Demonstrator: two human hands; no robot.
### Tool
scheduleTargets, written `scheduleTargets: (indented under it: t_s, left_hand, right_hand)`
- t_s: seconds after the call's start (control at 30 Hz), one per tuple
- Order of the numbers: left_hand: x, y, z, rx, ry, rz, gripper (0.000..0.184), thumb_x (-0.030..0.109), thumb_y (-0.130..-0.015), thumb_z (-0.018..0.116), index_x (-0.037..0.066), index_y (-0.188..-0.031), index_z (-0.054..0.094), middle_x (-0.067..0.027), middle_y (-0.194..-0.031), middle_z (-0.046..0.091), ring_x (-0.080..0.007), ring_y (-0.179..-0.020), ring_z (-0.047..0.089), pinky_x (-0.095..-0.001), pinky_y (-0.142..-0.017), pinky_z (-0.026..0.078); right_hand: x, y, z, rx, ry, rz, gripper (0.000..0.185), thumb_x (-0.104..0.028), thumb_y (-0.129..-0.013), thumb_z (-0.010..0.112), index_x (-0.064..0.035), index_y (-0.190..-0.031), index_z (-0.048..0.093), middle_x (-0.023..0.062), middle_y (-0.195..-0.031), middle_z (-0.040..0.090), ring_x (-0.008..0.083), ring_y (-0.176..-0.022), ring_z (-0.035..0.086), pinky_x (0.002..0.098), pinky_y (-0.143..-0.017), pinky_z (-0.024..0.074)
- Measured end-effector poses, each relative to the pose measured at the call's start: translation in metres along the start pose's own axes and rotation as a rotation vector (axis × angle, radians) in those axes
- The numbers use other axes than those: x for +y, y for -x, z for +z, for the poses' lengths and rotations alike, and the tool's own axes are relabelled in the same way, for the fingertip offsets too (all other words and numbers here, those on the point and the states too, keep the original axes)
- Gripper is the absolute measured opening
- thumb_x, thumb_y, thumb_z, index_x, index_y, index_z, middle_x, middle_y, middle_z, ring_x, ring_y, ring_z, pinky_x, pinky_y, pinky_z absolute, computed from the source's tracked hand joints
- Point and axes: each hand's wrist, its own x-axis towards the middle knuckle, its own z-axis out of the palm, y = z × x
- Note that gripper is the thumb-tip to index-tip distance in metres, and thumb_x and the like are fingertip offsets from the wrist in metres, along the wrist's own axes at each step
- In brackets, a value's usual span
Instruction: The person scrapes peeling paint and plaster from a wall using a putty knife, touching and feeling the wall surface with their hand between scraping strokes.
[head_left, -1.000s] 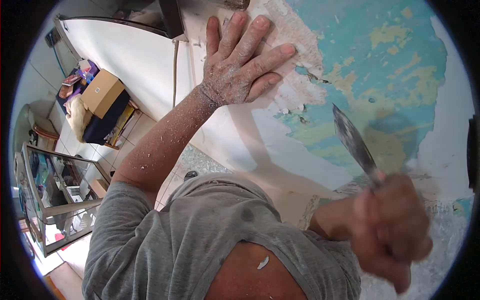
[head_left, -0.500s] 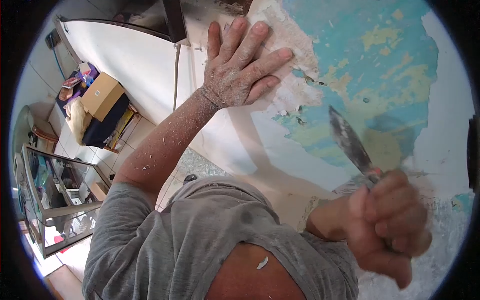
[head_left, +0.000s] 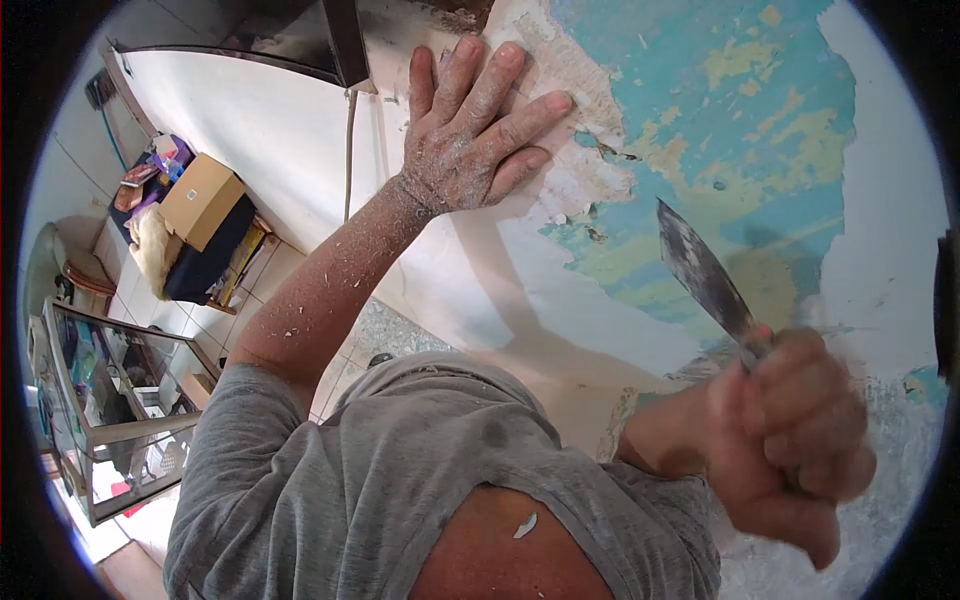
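Observation:
My left hand (head_left: pixel 455 135) lies flat on the wall with its fingers spread, dusted with white powder and flakes. It presses on the white, rough area beside a patch of turquoise and yellow old paint (head_left: pixel 760 110). On the other side, my right hand (head_left: pixel 790 440) is wrapped round the handle of a knife (head_left: pixel 700 270). The worn grey blade ends in a point directed up and left, over the turquoise patch and apparently just off its surface. Most of the handle is hidden in my fist, which is slightly blurred.
A dark framed opening (head_left: pixel 345 45) borders the wall at upper left, with a cable (head_left: pixel 350 150) hanging below it. Further left stand a cardboard box (head_left: pixel 202 200) on a cluttered table and a glass display case (head_left: pixel 140 430). Paint chips cling to my left forearm.
My right hand and the knife have shifted slightly to the right. The view has moved a little; my left hand stays spread on the same spot of the wall.

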Motion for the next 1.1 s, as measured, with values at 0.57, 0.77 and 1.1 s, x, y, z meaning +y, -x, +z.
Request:
scheduleTargets:
  t_s: [0.57, 0.77, 1.1]
  left_hand:
    - [0.000, 0.001, -0.001, -0.016, -0.004, -0.003, 0.053, 0.053, -0.091, 0.055, 0.036, -0.141, 0.049, -0.0123, -0.158, 0.024, -0.0342, -0.148, 0.015, -0.0590, -0.117, -0.003]
    - [-0.001, 0.001, -0.001, -0.012, -0.014, 0.021, 0.052, 0.051, -0.092, 0.054, 0.036, -0.141, 0.049, -0.0126, -0.159, 0.023, -0.0349, -0.148, 0.013, -0.0591, -0.116, -0.003]
    - [0.000, 0.002, -0.001, -0.016, 0.001, 0.015, 0.051, 0.051, -0.092, 0.053, 0.036, -0.141, 0.049, -0.0114, -0.158, 0.024, -0.0344, -0.148, 0.014, -0.0574, -0.117, -0.003]
  right_hand:
    - [0.007, -0.003, -0.011, -0.115, 0.042, 0.048, 0.050, -0.055, -0.101, 0.032, -0.0118, -0.083, 0.048, -0.0010, -0.070, 0.048, 0.0134, -0.056, 0.042, 0.0301, -0.051, 0.0313]
    - [0.010, -0.001, -0.005, -0.030, 0.015, 0.026, 0.053, -0.057, -0.101, 0.031, -0.0107, -0.080, 0.047, -0.0011, -0.067, 0.044, 0.0123, -0.053, 0.041, 0.0276, -0.045, 0.0291]
    - [0.033, 0.020, -0.011, -0.152, 0.080, 0.040, 0.062, -0.065, -0.098, 0.025, -0.0101, -0.081, 0.049, -0.0032, -0.069, 0.043, 0.0097, -0.052, 0.038, 0.0260, -0.043, 0.0273]
